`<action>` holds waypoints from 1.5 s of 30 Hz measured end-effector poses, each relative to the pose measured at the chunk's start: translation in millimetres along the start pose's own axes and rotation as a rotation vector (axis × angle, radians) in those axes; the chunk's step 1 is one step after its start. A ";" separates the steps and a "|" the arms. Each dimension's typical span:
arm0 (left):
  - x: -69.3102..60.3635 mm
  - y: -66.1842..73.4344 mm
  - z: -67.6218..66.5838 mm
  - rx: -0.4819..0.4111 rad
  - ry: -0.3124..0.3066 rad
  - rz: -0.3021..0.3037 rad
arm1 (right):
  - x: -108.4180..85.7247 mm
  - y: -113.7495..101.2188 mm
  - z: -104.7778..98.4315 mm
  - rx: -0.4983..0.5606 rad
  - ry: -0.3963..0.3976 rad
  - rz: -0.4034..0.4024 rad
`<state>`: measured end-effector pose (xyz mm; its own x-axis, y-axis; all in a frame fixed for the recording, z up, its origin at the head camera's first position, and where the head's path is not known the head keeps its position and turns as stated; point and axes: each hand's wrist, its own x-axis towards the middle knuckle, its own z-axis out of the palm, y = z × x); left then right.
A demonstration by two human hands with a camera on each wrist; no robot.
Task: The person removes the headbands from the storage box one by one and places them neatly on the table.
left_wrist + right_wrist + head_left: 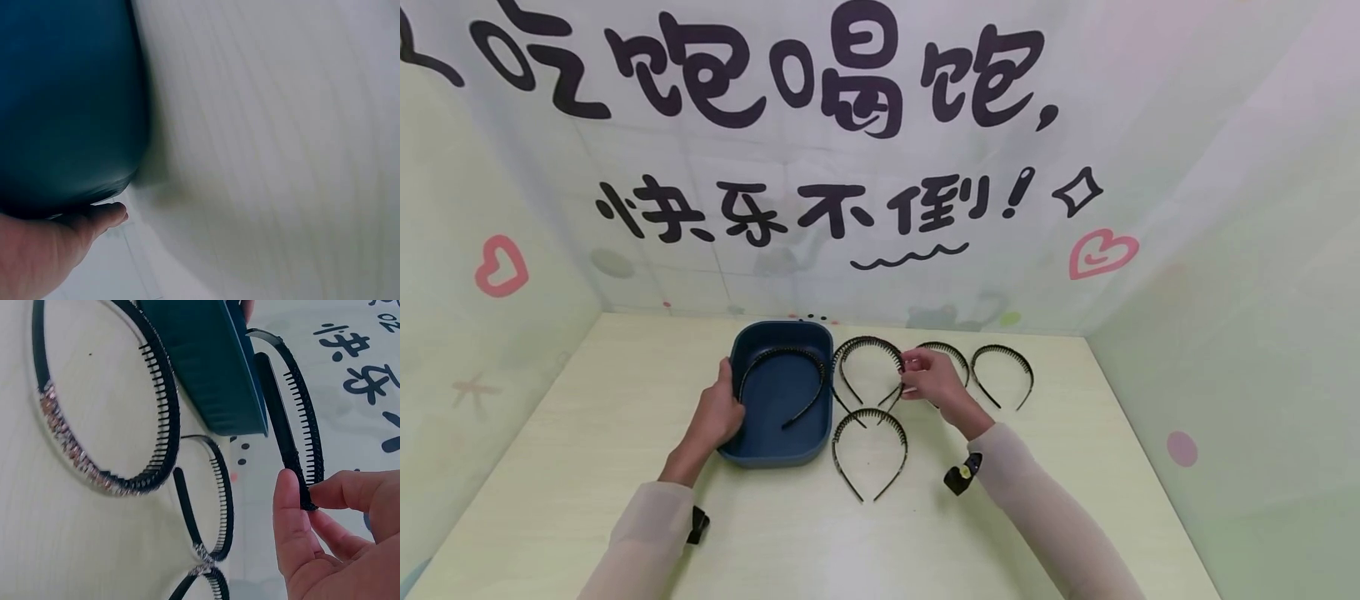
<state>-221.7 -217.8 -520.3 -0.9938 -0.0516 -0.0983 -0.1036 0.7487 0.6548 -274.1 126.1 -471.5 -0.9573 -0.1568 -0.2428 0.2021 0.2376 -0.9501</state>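
A dark blue plastic bin (775,460) stands on the table left of centre, with one black toothed headband (762,357) lying inside it. My left hand (718,411) grips the bin's left side; in the left wrist view the bin wall hides most of its fingers. Just right of the bin, my right hand (934,382) pinches a black toothed headband (317,437) between thumb and fingers near one side of its arc. In the head view, the held headband overlaps another one (835,367). A further headband (871,412) with glittery decoration lies nearer to me.
Two more headbands, a middle one (966,367) and a far right one (1028,367), lie on the table beyond my right hand. Printed wall sheets (820,283) close off the back and both sides of the pale wooden table (1000,533).
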 end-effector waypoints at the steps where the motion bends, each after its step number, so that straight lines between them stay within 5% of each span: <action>1: 0.0 -0.3 0.0 -0.002 -0.002 -0.001 | -0.2 1.8 -2.8 -0.004 0.002 0.007; 21: -2.6 2.6 -1.4 0.000 -0.002 -0.008 | -14.5 38.5 -52.3 -0.067 0.021 0.094; 45: -0.9 1.2 -0.4 -0.013 0.005 0.003 | -35.9 72.8 -84.0 -0.073 0.031 0.176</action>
<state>-221.0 -217.1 -519.1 -0.9943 -0.0528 -0.0921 -0.1009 0.7401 0.6649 -242.4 229.5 -515.5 -0.9146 -0.0770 -0.3970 0.3528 0.3280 -0.8763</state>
